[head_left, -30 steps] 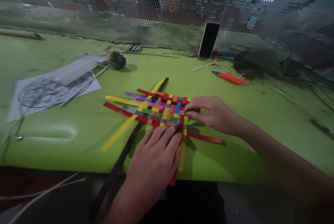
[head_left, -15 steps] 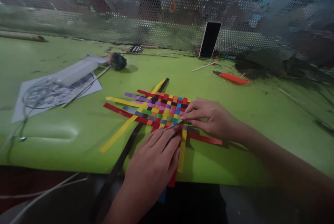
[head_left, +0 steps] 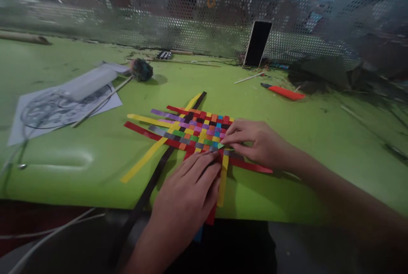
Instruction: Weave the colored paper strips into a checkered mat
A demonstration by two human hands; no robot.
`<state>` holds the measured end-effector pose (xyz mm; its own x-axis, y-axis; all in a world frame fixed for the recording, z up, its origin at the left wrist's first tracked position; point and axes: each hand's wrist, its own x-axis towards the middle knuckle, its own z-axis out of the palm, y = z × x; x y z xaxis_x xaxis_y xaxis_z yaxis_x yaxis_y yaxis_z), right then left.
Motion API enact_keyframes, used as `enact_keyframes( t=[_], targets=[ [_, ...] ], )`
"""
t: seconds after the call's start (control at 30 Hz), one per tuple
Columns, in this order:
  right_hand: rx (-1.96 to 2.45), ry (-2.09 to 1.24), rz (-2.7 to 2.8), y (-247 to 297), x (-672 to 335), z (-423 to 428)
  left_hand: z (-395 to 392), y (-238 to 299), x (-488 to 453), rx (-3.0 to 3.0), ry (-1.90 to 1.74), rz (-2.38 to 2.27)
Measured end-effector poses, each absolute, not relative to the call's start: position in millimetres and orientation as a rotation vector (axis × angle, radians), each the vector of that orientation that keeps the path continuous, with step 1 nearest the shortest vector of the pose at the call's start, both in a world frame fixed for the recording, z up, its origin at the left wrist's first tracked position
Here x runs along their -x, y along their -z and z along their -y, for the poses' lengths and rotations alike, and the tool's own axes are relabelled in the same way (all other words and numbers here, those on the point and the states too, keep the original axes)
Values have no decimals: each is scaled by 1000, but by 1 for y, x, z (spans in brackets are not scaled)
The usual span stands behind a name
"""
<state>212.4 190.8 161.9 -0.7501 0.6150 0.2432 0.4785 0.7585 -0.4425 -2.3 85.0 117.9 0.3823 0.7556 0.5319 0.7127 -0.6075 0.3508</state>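
Note:
A mat woven from bright paper strips (head_left: 201, 128) lies on the green table, its red, yellow, purple, grey and black ends sticking out at the sides. My left hand (head_left: 188, 184) rests flat over its near edge, fingers stretched out onto the strips. At the mat's right side, my right hand (head_left: 255, 140) pinches the tip of a green strip (head_left: 220, 145) between thumb and forefinger. A red strip end (head_left: 251, 165) and a grey one run out under my right hand. Black (head_left: 153, 176) and yellow (head_left: 223, 180) strips hang toward the table's front.
A phone (head_left: 258, 44) leans against the perforated metal screen (head_left: 143, 14) at the back. An orange-handled cutter (head_left: 285, 92) lies right of it. To the left are a printed paper (head_left: 19, 114), a translucent roll (head_left: 92, 84), a thin stick (head_left: 98, 106) and a dark ball (head_left: 142, 69).
The view has shifted slightly. My right fingertips still pinch the green strip, whose tip shows a little differently. My left hand stays on the mat.

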Motion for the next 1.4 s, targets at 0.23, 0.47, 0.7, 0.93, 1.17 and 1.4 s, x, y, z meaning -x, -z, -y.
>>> enact_keyframes(
  t=[0.23,0.47,0.7,0.93,1.17,1.4],
  targets=[
    [870,-474,2554,-156,-209,-188,-85,-118,3,-2548,-1018,-1340],
    [884,-422,2577,-155,-211,-187,-86,-118,4,-2547,-1018,-1326],
    [851,-401,2554,-153,-203,-187,-85,-118,3,-2532,-1034,-1336],
    [850,-329,2520,-148,-192,-185,-85,-118,3,-2545,-1052,-1338],
    [842,-340,2510,-149,-192,-185,-85,-119,3,-2545,-1024,-1353],
    [795,-474,2498,-155,-199,-187,-85,-120,4,-2555,-1026,-1345]
  ],
)
